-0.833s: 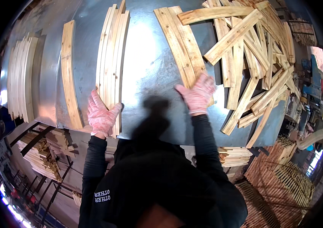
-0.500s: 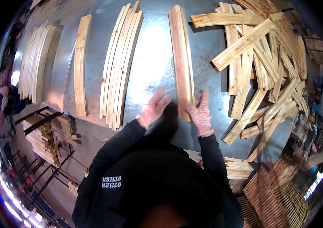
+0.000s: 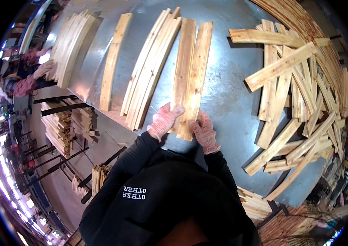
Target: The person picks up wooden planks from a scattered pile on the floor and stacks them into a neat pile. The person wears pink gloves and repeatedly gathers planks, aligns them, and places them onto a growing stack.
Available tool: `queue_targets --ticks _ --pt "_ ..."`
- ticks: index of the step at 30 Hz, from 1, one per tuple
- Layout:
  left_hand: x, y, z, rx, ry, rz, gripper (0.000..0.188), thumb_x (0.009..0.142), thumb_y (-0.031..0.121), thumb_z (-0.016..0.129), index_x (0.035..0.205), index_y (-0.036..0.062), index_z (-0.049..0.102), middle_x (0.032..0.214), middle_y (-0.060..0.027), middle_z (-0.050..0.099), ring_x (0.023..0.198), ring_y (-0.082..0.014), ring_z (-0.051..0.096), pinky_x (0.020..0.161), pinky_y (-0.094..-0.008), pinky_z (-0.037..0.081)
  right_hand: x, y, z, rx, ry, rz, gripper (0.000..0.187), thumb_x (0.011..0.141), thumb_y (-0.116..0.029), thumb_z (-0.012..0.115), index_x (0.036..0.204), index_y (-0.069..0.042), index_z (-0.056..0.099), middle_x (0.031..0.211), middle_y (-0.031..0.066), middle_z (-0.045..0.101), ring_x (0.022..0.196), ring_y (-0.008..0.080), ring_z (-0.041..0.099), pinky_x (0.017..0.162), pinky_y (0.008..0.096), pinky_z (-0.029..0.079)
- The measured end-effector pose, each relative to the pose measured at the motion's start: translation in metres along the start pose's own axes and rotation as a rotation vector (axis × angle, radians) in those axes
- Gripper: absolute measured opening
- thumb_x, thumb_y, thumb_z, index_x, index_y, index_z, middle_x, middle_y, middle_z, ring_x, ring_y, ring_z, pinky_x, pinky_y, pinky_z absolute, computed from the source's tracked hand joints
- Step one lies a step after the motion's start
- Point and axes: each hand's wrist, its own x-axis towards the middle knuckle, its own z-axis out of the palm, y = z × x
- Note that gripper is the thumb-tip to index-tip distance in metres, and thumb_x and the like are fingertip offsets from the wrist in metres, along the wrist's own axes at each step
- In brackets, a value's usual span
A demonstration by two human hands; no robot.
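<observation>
Two wooden boards lie side by side before me, their near ends between my hands. The left board (image 3: 184, 61) shows a darker face, while the right board (image 3: 202, 67) is paler, tilts slightly and overlaps it at the near end. My left hand (image 3: 165, 121), in a pink-and-white knit glove, grips the near end of the left board with its thumb on top. On the other side, my right hand (image 3: 204, 132), gloved alike, closes on the edge of the right board; its fingertips underneath are hidden. Just left stands a row of narrow boards (image 3: 151, 69) set close together.
A metal table (image 3: 231, 78) bears everything. A single board (image 3: 115, 61) and a pale stack (image 3: 73, 45) lie to the left, where a co-worker's gloved hand (image 3: 45, 69) touches the stack. At right sprawls a loose heap of boards (image 3: 282, 67). More timber (image 3: 57, 131) is stacked below the table's left edge.
The boards before me have moved left, towards the row, and now spread into two faces. My left hand has come onto them from open air; my right hand has closed on the right one.
</observation>
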Motion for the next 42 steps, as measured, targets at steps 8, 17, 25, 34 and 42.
queue_targets --ticks 8,17,25,34,42 --pt "-0.033 -0.006 -0.052 0.947 0.38 0.154 0.057 0.094 0.049 0.058 0.132 0.0064 0.057 0.127 -0.024 0.062 0.112 -0.0419 0.063 0.093 -0.0528 0.049 0.037 0.026 0.09 -1.104 0.012 -0.192 0.046 0.092 -0.036 0.061 0.126 -0.006 0.058 0.116 0.0205 0.067 0.109 0.0367 0.064 0.095 0.0448 0.051" --pt "0.009 0.006 -0.136 0.953 0.462 -0.088 0.094 0.088 0.067 0.06 0.149 0.0004 0.038 0.142 -0.0262 0.053 0.13 -0.042 0.052 0.106 -0.0479 0.042 0.14 -0.065 0.095 -0.713 0.269 0.075 0.097 0.09 -0.058 0.066 0.154 0.005 0.03 0.13 0.0213 0.065 0.121 0.0351 0.061 0.103 0.0395 0.046" --pt "0.039 -0.03 -0.202 0.406 0.544 0.001 0.069 0.095 0.057 0.058 0.143 0.0078 0.049 0.126 -0.0247 0.065 0.115 -0.0409 0.062 0.099 -0.0496 0.045 0.209 0.0 0.028 -0.872 0.276 -0.144 0.054 0.091 -0.039 0.066 0.125 0.003 0.061 0.091 0.015 0.068 0.083 0.0307 0.06 0.081 0.042 0.05" --pt "0.062 0.004 -0.273 0.971 0.738 -0.295 0.088 0.075 0.049 0.079 0.145 0.0073 0.044 0.133 -0.0218 0.057 0.122 -0.0408 0.057 0.1 -0.0485 0.048 0.195 -0.26 0.069 -0.913 0.324 -0.573 0.036 0.089 0.0 0.05 0.123 0.002 0.063 0.108 0.0143 0.071 0.098 0.0184 0.067 0.088 0.031 0.053" --pt "0.082 0.021 -0.35 0.892 0.454 -0.128 0.062 0.079 0.047 0.075 0.126 0.0088 0.061 0.111 -0.0152 0.07 0.102 -0.0309 0.067 0.093 -0.0413 0.051 0.318 -0.159 0.286 -1.981 -0.478 -1.174 0.015 0.081 -0.017 0.056 0.068 -0.019 0.065 0.066 0.0034 0.061 0.088 0.0203 0.064 0.1 0.0427 0.039"
